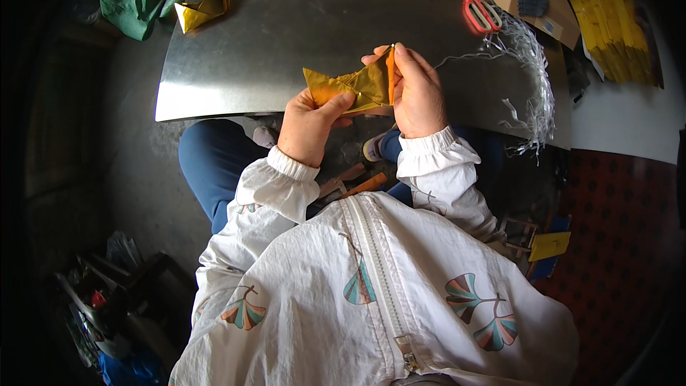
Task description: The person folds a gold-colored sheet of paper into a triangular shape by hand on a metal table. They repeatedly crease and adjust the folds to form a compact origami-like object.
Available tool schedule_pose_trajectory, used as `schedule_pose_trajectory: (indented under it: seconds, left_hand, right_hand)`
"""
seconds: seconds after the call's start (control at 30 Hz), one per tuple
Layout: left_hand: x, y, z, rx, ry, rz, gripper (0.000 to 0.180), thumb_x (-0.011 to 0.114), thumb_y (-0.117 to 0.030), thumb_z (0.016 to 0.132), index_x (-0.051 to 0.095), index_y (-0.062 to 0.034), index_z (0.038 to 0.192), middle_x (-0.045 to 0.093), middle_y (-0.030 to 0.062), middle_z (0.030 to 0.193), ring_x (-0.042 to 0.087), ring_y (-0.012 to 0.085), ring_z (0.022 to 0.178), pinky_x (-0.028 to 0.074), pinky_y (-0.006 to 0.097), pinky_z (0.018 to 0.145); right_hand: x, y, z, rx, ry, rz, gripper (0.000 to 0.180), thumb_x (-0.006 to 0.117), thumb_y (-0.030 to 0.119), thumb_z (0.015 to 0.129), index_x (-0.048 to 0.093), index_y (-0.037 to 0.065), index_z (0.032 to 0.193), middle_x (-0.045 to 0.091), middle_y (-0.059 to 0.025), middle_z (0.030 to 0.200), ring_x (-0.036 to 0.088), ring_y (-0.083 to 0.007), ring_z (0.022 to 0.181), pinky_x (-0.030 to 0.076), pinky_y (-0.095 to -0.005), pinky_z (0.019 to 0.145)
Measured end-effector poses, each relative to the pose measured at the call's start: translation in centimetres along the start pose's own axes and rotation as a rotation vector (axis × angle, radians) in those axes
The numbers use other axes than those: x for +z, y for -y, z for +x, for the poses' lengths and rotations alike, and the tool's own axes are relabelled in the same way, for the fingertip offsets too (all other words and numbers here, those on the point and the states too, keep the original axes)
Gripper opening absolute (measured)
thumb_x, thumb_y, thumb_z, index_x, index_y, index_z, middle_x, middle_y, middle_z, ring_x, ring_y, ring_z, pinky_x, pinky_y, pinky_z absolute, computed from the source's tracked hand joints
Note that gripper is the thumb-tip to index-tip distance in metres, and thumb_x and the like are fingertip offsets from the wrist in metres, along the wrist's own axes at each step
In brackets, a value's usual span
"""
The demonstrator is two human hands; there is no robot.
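Observation:
A folded piece of gold foil paper is held up between both hands, just over the near edge of the metal table. My left hand grips its left part, the thumb pressed flat on the face. With thumb and fingers, my right hand pinches the upper right corner, where an orange strip shows along the edge. The fingers behind the paper are partly hidden. A finished-looking gold paper boat shape rests at the table's far left.
The metal table spans the front. Red-handled scissors and a bundle of whitish plastic strings lie at its right. Beyond are a cardboard box and stacked yellow paper. A green bag sits far left.

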State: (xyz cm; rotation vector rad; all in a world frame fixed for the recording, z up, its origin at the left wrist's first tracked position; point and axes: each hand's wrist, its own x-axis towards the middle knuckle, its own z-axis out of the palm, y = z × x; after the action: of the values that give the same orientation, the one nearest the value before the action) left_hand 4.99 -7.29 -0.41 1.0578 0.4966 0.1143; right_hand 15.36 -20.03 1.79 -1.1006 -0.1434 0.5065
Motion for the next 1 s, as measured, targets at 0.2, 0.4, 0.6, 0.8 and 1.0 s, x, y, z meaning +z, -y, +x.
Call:
schedule_pose_trajectory:
  seconds: [0.2,0.4,0.6,0.8,1.0]
  left_hand:
    - [0.0,-0.3,-0.2,-0.019,-0.01,-0.012,0.017,0.068,-0.011,0.09,0.065,0.0001,0.103,0.07,0.0064,0.096,0.066,0.0123,0.08,0.054,0.024,0.069]
    - [0.5,0.1,-0.3,-0.021,-0.01,0.012,0.016,0.069,-0.009,0.09,0.065,0.0012,0.102,0.07,0.007,0.096,0.066,0.0122,0.08,0.055,0.024,0.069]
    - [0.4,0.0,-0.2,-0.013,-0.03,0.053,0.017,0.069,-0.008,0.09,0.065,0.0017,0.103,0.07,0.0072,0.096,0.066,0.0122,0.081,0.055,0.024,0.069]
    - [0.0,-0.2,-0.1,-0.014,-0.032,0.056,0.018,0.068,-0.01,0.09,0.065,0.0009,0.105,0.07,0.0066,0.097,0.067,0.0131,0.083,0.055,0.024,0.07]
    - [-0.1,-0.4,-0.2,-0.087,0.067,0.127,0.026,0.068,-0.022,0.092,0.065,-0.0045,0.111,0.071,0.0064,0.105,0.069,0.0174,0.094,0.053,0.026,0.074]
  right_hand:
    - [-0.3,0.0,0.3,0.001,-0.015,-0.069,0.019,0.053,0.017,0.1,0.063,0.0,0.095,0.067,-0.0098,0.092,0.067,-0.0197,0.089,0.053,-0.0309,0.085]
    - [-0.4,-0.6,0.3,-0.053,-0.078,0.121,0.009,0.061,0.009,0.095,0.063,0.001,0.091,0.066,-0.0074,0.087,0.066,-0.019,0.084,0.052,-0.029,0.082]
    - [-0.4,-0.7,0.6,-0.013,-0.093,0.094,0.01,0.062,0.01,0.094,0.064,0.001,0.092,0.066,-0.007,0.088,0.066,-0.0197,0.086,0.052,-0.0283,0.084]
    - [-0.5,-0.2,-0.1,0.035,0.027,0.085,0.026,0.061,0.028,0.097,0.065,0.002,0.095,0.069,-0.0076,0.091,0.067,-0.0154,0.082,0.054,-0.0296,0.079]
    - [-0.5,-1.1,0.0,0.01,-0.051,-0.324,0.031,0.055,0.029,0.1,0.066,0.002,0.093,0.067,-0.0052,0.088,0.063,-0.0121,0.081,0.052,-0.0257,0.077]
